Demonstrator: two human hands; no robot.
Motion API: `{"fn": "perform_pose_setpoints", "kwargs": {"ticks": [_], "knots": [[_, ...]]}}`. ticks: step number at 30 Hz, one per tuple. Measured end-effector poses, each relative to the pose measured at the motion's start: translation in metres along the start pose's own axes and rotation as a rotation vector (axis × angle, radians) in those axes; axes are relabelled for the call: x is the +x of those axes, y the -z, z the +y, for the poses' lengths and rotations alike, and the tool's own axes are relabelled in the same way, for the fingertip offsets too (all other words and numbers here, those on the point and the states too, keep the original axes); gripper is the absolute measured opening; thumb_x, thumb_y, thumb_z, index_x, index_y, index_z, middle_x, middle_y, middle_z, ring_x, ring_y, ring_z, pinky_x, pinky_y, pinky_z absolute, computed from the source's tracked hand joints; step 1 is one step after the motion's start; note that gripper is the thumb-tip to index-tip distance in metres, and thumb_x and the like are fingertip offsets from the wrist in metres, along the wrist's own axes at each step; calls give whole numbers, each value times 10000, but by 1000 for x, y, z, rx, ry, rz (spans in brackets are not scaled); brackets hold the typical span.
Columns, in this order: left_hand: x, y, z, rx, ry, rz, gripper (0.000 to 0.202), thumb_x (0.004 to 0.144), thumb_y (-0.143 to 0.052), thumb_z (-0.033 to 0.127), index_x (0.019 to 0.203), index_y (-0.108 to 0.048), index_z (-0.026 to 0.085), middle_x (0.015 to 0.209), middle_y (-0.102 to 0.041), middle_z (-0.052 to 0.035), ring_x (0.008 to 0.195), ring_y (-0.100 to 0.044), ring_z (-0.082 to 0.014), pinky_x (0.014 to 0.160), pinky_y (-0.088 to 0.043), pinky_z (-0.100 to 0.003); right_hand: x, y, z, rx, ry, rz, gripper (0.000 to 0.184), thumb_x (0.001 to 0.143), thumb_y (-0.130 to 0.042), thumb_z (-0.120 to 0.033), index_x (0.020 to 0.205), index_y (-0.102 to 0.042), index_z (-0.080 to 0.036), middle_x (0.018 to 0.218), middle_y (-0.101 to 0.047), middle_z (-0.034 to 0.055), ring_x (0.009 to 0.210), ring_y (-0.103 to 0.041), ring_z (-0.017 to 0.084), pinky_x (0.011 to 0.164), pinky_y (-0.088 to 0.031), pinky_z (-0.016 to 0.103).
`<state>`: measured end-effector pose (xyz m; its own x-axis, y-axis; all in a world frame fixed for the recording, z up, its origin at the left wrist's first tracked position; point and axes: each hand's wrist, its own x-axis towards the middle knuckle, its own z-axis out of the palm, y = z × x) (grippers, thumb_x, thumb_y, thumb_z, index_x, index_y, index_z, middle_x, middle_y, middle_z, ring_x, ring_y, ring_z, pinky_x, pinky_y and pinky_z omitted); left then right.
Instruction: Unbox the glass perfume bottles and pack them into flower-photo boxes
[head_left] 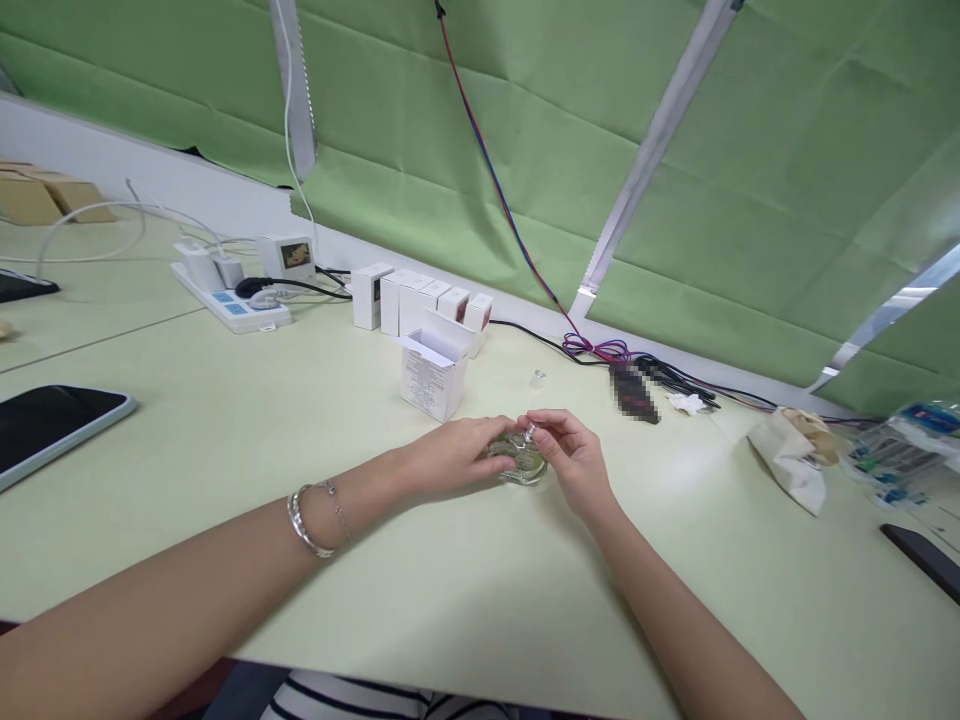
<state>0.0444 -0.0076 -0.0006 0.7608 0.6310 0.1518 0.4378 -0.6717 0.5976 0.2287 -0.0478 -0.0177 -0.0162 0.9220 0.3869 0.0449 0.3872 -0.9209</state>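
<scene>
A small clear glass perfume bottle (523,462) with yellowish liquid rests on the pale green table (225,450), held between both hands. My left hand (457,455), with a silver bracelet on its wrist, wraps around the bottle's left side. My right hand (571,450) pinches the bottle's neck or nozzle from the right with thumb and forefinger. A small clear cap (537,379) stands on the table just beyond the hands. An open white carton (433,372) stands behind the left hand.
A row of small white boxes (420,298) lines the back edge. A white power strip (231,300) with plugs and cables lies at back left. A dark tablet (52,425) sits at left. A crumpled paper bag (795,455), plastic packaging (900,450) and a dark phone (926,560) lie at right.
</scene>
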Motion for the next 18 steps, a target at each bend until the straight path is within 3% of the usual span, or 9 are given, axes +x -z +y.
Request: {"fn": "perform_pose_setpoints", "kwargs": {"ticks": [4,10,18], "knots": [[1,0,0,21,-6,-4,341,853,-478,313,1188,-492,249,979,-648,-23,832,-604,-187,649,-413,-247,1,1,0,-94,90,66,111,745,-681,-319,783,-631,-227,808,-669,19,831,-641,171,762,-543,336],[1,0,0,17,1,-5,336,854,-478,331,1174,-499,231,965,-648,-32,813,-603,-188,637,-404,-248,2,4,-4,-381,333,-17,45,824,-580,-251,810,-610,-220,883,-674,59,900,-655,196,783,-546,354],[2,0,0,-3,-13,-1,349,856,-481,327,1194,-491,242,988,-650,-27,825,-603,-184,645,-403,-244,5,5,-8,-381,343,-48,23,813,-576,-207,800,-594,-205,839,-681,54,818,-667,173,746,-563,326]]}}
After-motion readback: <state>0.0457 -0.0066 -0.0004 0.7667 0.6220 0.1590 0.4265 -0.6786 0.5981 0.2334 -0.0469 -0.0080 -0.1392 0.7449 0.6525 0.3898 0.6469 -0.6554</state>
